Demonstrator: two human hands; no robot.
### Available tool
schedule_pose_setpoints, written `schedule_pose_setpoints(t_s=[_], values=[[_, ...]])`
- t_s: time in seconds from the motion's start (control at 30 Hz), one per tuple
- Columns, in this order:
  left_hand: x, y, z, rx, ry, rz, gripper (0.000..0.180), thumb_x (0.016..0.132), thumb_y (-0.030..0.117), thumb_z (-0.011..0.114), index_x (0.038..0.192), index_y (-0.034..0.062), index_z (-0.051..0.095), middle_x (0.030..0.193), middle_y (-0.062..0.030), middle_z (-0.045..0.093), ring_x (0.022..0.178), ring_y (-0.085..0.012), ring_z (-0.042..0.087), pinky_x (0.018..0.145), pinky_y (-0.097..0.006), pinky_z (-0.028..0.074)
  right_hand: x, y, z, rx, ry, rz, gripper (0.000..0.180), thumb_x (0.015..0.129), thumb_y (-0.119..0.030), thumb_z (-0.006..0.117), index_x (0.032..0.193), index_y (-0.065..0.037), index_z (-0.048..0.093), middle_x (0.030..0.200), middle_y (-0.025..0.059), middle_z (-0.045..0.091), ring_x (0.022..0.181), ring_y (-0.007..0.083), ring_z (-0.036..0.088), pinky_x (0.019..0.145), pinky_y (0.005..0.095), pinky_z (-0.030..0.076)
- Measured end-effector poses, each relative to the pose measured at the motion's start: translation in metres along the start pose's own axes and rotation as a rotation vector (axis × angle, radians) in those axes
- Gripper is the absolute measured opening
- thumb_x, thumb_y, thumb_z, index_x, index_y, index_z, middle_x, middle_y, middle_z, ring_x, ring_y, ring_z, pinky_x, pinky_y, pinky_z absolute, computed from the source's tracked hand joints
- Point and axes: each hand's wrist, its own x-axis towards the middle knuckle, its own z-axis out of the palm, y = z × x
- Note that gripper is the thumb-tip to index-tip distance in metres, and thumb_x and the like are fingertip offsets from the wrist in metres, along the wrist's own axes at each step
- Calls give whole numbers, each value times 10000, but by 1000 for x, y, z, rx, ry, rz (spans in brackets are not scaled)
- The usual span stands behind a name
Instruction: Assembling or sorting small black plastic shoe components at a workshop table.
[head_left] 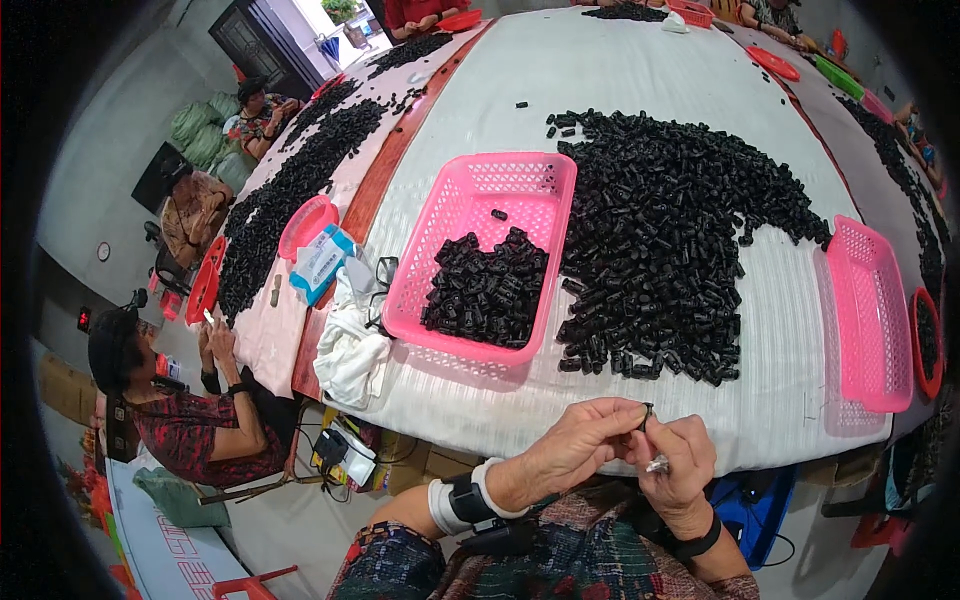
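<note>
At the table's near edge my two hands meet around a small black part point(646, 416). My left hand point(590, 432) is closed in a pinch on it. My right hand point(682, 455) is closed too, its thumb and fingertips at the same part, and a small shiny silvery piece point(658, 464) shows between its fingers; its kind is hard to make out. Just beyond lies a large heap of short black cylindrical parts point(660, 230). Left of the heap stands a pink plastic basket point(475, 348) with many similar black parts inside.
A second pink basket point(866, 310) stands at the right. White cloth point(350, 350), glasses point(386, 272) and a blue-white packet point(322, 262) lie left of the first basket. More black heaps point(300, 170) line the left side, where several people sit, one person point(200, 430) nearby.
</note>
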Motion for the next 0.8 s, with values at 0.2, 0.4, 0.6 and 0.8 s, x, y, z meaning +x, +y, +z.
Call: schedule_pose_setpoints(t_s=[0.2,0.4,0.6,0.8], values=[[-3,-1,6,28,-27,13,200,891,161,514,966,-16,571,802,-75,603,720,-136,587,657,-261,477,5,-4,-5,-27,28,-30,311,643,3,705,936,10,601,669,76,553,527,205,498,445,287,381],[-10,7,10,89,82,26,163,867,153,548,909,-1,582,784,-71,600,695,-134,579,629,-253,478,0,-3,-2,79,-37,-45,286,640,-2,694,908,-3,595,659,81,543,532,225,510,468,310,397],[-16,20,14,167,140,0,155,866,131,544,929,-7,573,787,-65,584,681,-118,549,613,-280,495,17,-2,-27,513,-288,393,136,765,-60,605,878,5,566,700,95,530,594,216,514,526,294,405],[-15,17,16,212,73,-52,150,864,134,556,913,-6,575,775,-64,588,649,-128,567,603,-265,506,13,9,-24,587,-342,547,185,889,-133,490,839,33,554,692,101,514,598,185,505,544,281,401]])
